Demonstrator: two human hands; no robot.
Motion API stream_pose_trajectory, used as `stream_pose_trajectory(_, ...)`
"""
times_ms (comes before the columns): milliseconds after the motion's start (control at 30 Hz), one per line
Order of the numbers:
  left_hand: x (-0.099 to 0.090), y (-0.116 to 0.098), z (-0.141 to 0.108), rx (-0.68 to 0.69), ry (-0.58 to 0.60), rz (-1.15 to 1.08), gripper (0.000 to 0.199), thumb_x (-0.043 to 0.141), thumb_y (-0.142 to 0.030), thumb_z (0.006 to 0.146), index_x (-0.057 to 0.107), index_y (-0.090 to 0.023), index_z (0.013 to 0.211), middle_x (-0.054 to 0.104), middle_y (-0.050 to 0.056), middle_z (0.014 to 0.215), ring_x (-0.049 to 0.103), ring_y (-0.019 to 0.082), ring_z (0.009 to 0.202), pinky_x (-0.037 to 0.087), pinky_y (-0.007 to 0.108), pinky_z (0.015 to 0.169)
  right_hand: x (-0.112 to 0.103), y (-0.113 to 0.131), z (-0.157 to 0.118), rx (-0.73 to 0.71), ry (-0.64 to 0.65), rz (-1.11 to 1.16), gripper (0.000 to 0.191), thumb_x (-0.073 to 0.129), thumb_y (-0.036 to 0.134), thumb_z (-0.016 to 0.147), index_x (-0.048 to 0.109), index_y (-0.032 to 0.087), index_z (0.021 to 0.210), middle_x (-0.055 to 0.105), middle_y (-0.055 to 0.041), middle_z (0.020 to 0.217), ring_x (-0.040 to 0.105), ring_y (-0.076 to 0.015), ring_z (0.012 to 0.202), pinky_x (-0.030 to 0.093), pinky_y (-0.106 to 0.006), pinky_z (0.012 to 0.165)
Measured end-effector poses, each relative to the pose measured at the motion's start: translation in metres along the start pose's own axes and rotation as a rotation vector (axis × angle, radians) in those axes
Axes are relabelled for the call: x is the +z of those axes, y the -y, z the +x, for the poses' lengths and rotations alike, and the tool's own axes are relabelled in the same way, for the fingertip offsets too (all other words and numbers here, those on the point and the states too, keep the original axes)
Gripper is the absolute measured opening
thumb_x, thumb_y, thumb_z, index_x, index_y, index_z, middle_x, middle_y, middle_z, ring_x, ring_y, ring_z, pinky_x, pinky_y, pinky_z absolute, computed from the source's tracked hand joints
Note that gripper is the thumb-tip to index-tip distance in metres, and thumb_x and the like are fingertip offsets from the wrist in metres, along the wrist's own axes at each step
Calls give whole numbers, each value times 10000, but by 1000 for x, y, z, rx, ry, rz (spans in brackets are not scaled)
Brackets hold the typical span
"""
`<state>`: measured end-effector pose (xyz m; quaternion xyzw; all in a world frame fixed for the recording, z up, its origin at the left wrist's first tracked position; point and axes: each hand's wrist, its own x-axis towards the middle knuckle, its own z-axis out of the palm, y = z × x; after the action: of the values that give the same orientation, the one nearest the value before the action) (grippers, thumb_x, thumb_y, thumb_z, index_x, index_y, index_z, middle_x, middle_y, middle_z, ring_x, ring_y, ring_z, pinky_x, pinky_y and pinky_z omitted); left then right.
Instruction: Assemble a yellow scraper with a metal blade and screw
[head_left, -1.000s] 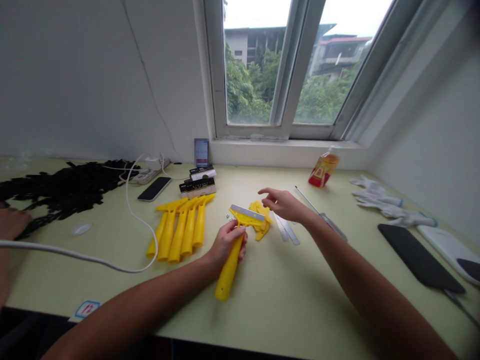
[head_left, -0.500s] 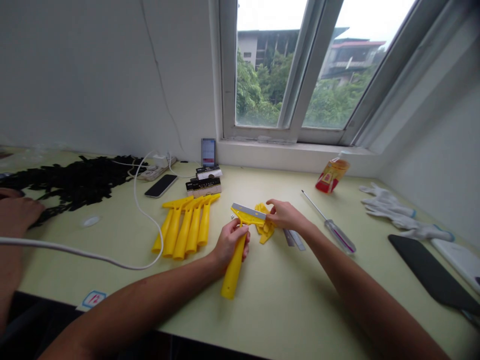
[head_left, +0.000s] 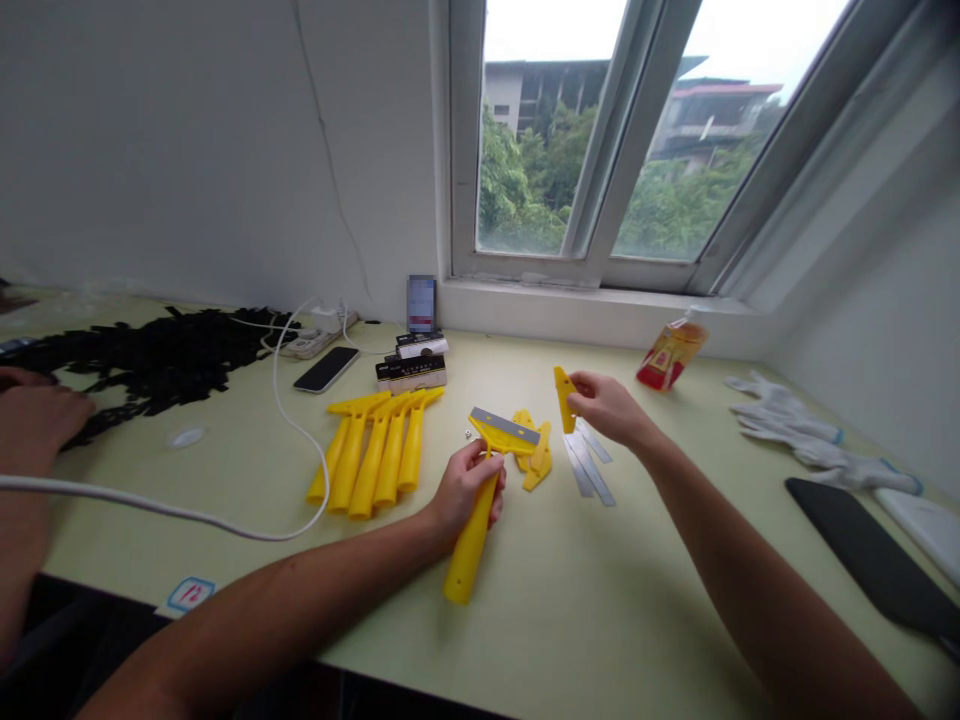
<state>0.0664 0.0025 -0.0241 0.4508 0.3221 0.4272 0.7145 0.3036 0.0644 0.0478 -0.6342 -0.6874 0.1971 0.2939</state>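
On the pale green desk (head_left: 637,620), the left hand (head_left: 466,488) sat at six o'clock, fingers clamped round a yellow scraper (head_left: 471,550). At three o'clock, the right hand (head_left: 609,408) pinched a small yellow plastic piece (head_left: 564,398) between its fingers, above steel strips (head_left: 589,470). A window (head_left: 577,140) stood at twelve o'clock.

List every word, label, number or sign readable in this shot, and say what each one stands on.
"12", in red, on the small blue-edged card.
Labels on the black boxes: too small to read.
Label on the orange bottle: too blurred to read.
Upright phone-like screen: too blurred to read.
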Motion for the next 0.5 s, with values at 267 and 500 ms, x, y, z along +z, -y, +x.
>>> stream_pose_trajectory(267,0,-1,0,6,20,19,294,629,-424,821,450,-200,885,536,-50,683,493,87,362,336,191,309,3,19,-12,-100,194,318,122,557,238,721,509,209,829,529,21,744,454,-114,603,348,-263,543)
stream_pose_trajectory(500,3,-3,-3,3,74,29,294,629,-417,827,469,-192,930,535,-50,673,484,87,353,333,192,313,20,28,-14,-63,388,320,338,633,394,780,642,168,1031,597,-19,850,532,-138,713,407,-285,659)
